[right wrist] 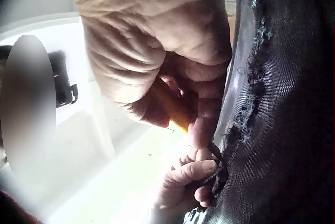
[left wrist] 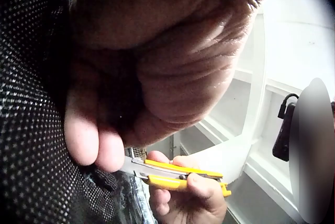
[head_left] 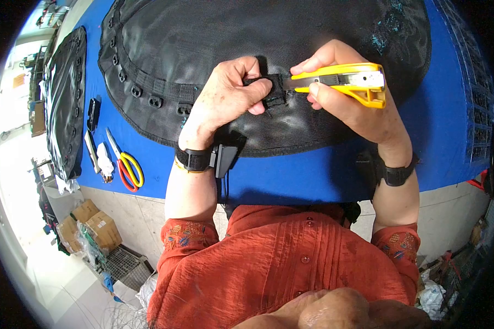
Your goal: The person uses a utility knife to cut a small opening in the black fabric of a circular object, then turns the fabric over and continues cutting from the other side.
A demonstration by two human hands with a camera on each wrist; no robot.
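Note:
A large black mesh piece [head_left: 214, 33] with a webbing band along its edge lies before the person. The left hand [head_left: 228, 96] pinches a black strap piece [head_left: 274, 90] between thumb and fingers. Around a yellow utility knife [head_left: 357, 79] curl the fingers of the right hand [head_left: 351, 98], its blade pointing left at the strap. In the left wrist view the knife [left wrist: 167, 182] is right of the left fingertips, against the mesh [left wrist: 31, 108]. The right wrist view has the right palm [right wrist: 152, 30] over the yellow handle [right wrist: 170, 106]; the exact blade contact is hidden there.
On the blue table [head_left: 153, 181] at the left lie red-and-yellow scissors [head_left: 129, 170], a black clip [head_left: 93, 114] and a slim tool [head_left: 91, 151]. Another black mesh piece [head_left: 66, 104] lies at the far left edge. Cardboard boxes [head_left: 101, 230] stand on the floor.

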